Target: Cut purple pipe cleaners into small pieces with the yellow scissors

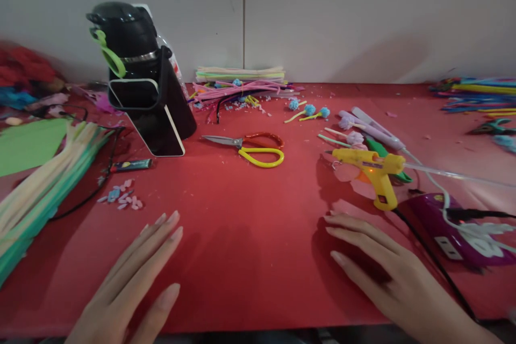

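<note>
My left hand (133, 279) is at the front left of the red table, fingers stretched out and thumb apart, holding nothing. Just beyond its fingertips lie small pink and blue cut pieces (124, 197). On the right, my right hand (374, 263) hovers over or rests on the table, I cannot tell which, its fingers extended and nothing in them. The yellow hot glue gun (373, 169) lies nearest to it, with a clear glue stick (455, 173) poking out of its back. Between and beyond the hands lie scissors (258, 149) with one yellow and one red-brown handle.
A black bottle (121, 32) stands at the back left with a phone (151, 123) leaning on it. Bundled pipe cleaners (56, 188) lie left, and more (242, 78) lie along the wall. Blue pompom stems (308, 112) lie behind the glue gun. A purple power strip (431, 215) with cables sits right.
</note>
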Demonstrator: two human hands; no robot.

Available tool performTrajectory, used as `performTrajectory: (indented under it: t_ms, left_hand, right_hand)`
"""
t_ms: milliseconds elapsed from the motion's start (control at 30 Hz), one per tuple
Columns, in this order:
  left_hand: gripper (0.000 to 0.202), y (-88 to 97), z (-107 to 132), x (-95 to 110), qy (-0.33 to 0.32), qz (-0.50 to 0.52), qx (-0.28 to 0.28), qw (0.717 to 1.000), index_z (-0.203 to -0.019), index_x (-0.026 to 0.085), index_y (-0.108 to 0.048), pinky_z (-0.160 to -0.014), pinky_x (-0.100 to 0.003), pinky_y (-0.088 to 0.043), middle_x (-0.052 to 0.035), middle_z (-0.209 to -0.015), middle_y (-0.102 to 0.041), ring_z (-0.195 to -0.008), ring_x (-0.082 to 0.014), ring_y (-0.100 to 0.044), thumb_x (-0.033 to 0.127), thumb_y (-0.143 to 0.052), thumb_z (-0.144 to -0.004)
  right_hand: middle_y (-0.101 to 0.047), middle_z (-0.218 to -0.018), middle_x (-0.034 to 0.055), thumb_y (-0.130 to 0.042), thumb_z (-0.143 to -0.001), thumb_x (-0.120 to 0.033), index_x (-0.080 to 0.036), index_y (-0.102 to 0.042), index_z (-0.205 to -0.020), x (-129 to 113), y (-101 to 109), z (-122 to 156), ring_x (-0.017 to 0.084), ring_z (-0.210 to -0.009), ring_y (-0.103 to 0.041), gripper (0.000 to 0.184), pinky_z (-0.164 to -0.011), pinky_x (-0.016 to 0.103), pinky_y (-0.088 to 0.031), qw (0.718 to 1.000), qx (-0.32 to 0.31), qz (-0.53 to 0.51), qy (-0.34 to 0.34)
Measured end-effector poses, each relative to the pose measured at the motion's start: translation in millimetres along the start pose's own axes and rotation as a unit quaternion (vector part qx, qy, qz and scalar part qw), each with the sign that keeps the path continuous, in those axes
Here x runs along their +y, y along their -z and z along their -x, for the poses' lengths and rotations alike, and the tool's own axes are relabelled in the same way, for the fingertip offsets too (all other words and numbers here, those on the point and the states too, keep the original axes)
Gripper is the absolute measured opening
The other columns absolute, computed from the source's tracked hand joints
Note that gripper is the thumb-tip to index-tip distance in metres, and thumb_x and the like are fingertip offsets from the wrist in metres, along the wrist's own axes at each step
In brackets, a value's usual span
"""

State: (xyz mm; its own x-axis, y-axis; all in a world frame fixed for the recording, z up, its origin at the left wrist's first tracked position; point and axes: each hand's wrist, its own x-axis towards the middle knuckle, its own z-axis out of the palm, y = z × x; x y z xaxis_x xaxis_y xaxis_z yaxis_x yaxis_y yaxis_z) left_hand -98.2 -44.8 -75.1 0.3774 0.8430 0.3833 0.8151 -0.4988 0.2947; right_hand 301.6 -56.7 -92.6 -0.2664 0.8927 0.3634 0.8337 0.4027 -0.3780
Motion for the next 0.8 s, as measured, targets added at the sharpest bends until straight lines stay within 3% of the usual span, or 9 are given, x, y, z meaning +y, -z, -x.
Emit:
performTrajectory:
  t_ms: [300, 467, 600, 733, 800]
  left_hand:
    - [0.074, -3.3, -5, -2, -0.094, -0.077, -0.071, 0.99, -0.162, 0.029, -0.027, -0.107, -0.048, -0.055, -0.0051, -0.16, -0.044, -0.142, -0.0304, -0.049, 0.033, -0.052, -0.093]
    - [0.074, -6.3, -8, 0, -0.101, -0.069, -0.079, 0.989, -0.162, 0.03, -0.028, -0.105, -0.048, -0.056, -0.0052, -0.155, -0.051, -0.138, -0.0296, -0.054, 0.033, -0.054, -0.093]
    - [0.073, -6.2, -15, 2, -0.104, -0.068, -0.069, 0.99, -0.161, 0.03, -0.031, -0.105, -0.046, -0.057, -0.0046, -0.154, -0.052, -0.136, -0.0297, -0.056, 0.034, -0.056, -0.093]
    - [0.072, -7.6, -20, 4, -0.101, -0.074, -0.076, 0.989, -0.161, 0.031, -0.028, -0.105, -0.045, -0.057, -0.0026, -0.155, -0.051, -0.138, -0.0277, -0.055, 0.033, -0.054, -0.095]
    - [0.071, -9.7, -19, 2, -0.093, -0.068, -0.079, 0.99, -0.161, 0.033, -0.028, -0.108, -0.044, -0.055, -0.0017, -0.155, -0.052, -0.139, -0.0259, -0.054, 0.031, -0.055, -0.095]
  right_hand:
    - [-0.074, -0.122, 0.0075, -0.059, -0.095, -0.034, -0.031, -0.072, -0.114, 2, -3, 0, 0.028, -0.113, -0.071, 0.024, -0.088, 0.042, -0.065, 1.0, 0.011, -0.02, 0.005]
    - [-0.077, -0.113, 0.0049, -0.056, -0.098, -0.036, -0.03, -0.073, -0.087, -6, 5, -18, 0.025, -0.102, -0.074, 0.021, -0.085, 0.039, -0.064, 0.999, 0.01, -0.029, 0.021]
    - [-0.076, -0.109, 0.0062, -0.05, -0.1, -0.03, -0.028, -0.071, -0.108, -18, -1, -78, 0.023, -0.101, -0.073, 0.023, -0.088, 0.038, -0.06, 0.998, 0.006, -0.059, 0.006]
    - [-0.067, -0.13, 0.0117, -0.05, -0.096, -0.023, -0.019, -0.065, -0.125, -22, -33, -163, 0.029, -0.12, -0.063, 0.033, -0.101, 0.045, -0.05, 0.999, -0.014, -0.034, -0.012]
    - [-0.066, -0.128, 0.0162, -0.054, -0.095, -0.022, -0.014, -0.065, -0.124, -20, -49, -193, 0.032, -0.12, -0.06, 0.032, -0.099, 0.045, -0.048, 0.997, -0.055, 0.011, -0.053]
